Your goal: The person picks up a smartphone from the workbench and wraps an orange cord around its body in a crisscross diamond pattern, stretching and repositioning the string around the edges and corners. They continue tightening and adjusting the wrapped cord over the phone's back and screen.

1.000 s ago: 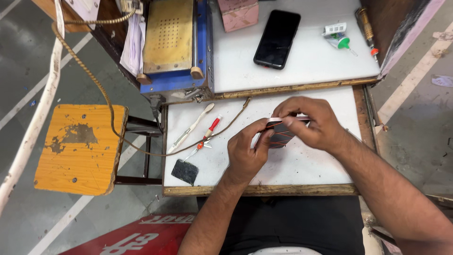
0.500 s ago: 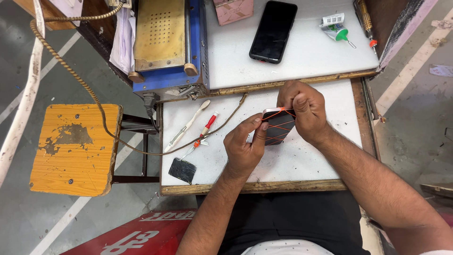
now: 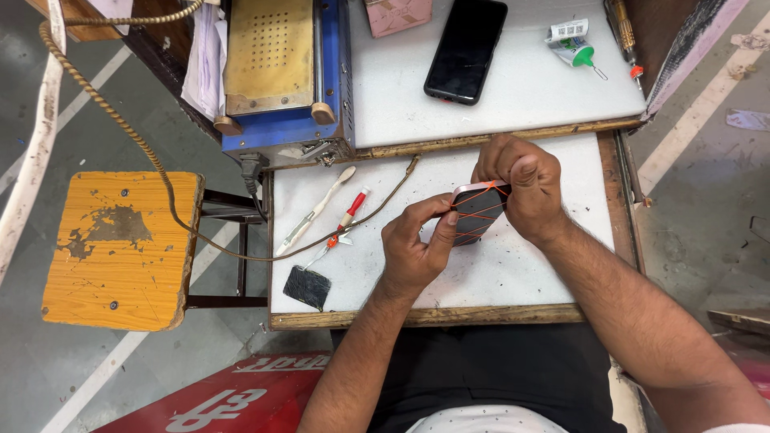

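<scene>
- Phone, dark-screened and crossed by thin orange bands, sits in both our hands just above the white tabletop, near its middle.
- No bowl, box or tray holds anything here; everything lies loose on the tabletop.
- Far left, a yellow stool stands on the floor beside the tabletop, with a braided brown cord running past it and onto the white surface.
- A blue machine with a brass-coloured plate stands at the upper left of the work area.
- Below it lie a white brush-like tool, a red-handled tool and a small black square patch, all to the left of our hands and apart from them.
- Our left hand grips the phone's lower left edge, thumb over the screen side, fingers curled behind.
- Our right hand clasps the phone's upper right end, fingers folded over it and hiding that corner.
- Further back a second black phone lies flat on the upper shelf, well apart from our hands, with a pink box to its left.
- To the right, a small green-tipped glue tube rests near the shelf's edge.
</scene>
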The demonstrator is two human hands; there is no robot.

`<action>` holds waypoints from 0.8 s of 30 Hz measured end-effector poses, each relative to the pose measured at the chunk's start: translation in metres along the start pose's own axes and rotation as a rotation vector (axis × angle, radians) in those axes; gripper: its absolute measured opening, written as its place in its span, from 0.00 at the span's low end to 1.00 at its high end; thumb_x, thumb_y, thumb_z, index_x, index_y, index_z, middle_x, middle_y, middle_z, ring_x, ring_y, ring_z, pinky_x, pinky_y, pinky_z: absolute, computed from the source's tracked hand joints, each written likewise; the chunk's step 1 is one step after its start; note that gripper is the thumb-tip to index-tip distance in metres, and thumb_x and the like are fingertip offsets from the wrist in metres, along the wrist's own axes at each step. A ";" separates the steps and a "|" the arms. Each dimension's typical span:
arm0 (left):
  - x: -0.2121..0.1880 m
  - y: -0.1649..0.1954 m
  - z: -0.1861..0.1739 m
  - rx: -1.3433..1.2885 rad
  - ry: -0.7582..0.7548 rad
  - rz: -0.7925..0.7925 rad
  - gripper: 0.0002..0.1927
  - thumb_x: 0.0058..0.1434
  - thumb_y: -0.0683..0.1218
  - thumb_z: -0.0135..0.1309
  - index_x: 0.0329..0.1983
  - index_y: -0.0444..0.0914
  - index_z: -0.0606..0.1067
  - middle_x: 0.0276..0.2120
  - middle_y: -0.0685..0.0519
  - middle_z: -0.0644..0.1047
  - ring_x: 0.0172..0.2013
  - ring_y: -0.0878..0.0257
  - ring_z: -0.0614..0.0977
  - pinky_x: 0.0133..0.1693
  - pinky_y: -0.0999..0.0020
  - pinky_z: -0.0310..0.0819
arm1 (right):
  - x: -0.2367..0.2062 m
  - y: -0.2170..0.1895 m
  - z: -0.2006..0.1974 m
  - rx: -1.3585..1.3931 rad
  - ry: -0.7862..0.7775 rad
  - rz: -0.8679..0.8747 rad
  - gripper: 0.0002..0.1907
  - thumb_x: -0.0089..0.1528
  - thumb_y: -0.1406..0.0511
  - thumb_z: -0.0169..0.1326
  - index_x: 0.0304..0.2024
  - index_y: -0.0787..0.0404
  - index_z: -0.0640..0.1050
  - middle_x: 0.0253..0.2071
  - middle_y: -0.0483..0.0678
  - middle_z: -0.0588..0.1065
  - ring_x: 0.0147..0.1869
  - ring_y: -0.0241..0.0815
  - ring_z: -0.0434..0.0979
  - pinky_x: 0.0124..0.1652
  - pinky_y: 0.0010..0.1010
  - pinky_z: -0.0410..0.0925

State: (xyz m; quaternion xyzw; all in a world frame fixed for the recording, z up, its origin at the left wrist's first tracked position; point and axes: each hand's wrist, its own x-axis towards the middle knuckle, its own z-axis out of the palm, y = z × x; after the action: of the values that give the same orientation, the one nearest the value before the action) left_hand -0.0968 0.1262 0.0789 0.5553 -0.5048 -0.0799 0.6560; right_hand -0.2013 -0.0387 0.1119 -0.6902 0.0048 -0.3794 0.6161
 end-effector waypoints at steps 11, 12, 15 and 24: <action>0.009 0.017 0.001 0.147 -0.038 0.137 0.12 0.71 0.42 0.56 0.54 0.39 0.68 0.44 0.44 0.82 0.46 0.54 0.87 0.47 0.65 0.87 | 0.003 -0.004 -0.008 0.015 -0.027 0.003 0.28 0.74 0.44 0.39 0.34 0.59 0.68 0.30 0.44 0.66 0.31 0.33 0.69 0.32 0.29 0.72; 0.010 0.019 0.002 0.145 -0.038 0.191 0.13 0.72 0.43 0.56 0.55 0.39 0.67 0.45 0.43 0.81 0.46 0.53 0.87 0.47 0.64 0.87 | 0.003 -0.003 -0.008 0.026 -0.022 0.009 0.28 0.74 0.44 0.39 0.34 0.58 0.67 0.29 0.44 0.66 0.31 0.33 0.68 0.31 0.28 0.71; 0.011 0.020 0.007 0.197 -0.036 0.228 0.13 0.71 0.43 0.58 0.54 0.40 0.67 0.44 0.44 0.83 0.40 0.59 0.87 0.39 0.68 0.85 | -0.001 -0.002 -0.010 0.050 -0.013 0.042 0.28 0.73 0.43 0.39 0.34 0.57 0.66 0.29 0.44 0.65 0.30 0.32 0.67 0.30 0.28 0.70; 0.009 0.004 0.011 0.212 0.033 0.188 0.13 0.71 0.42 0.58 0.54 0.40 0.68 0.44 0.45 0.82 0.44 0.57 0.88 0.42 0.67 0.88 | -0.003 0.001 -0.009 -0.082 0.055 0.047 0.28 0.73 0.40 0.35 0.35 0.55 0.62 0.31 0.42 0.62 0.31 0.32 0.64 0.31 0.27 0.70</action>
State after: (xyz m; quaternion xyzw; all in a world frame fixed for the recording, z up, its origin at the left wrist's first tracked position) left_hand -0.1030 0.1144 0.0863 0.5728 -0.5495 0.0448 0.6066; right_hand -0.2076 -0.0454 0.1090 -0.7039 0.0531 -0.3831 0.5957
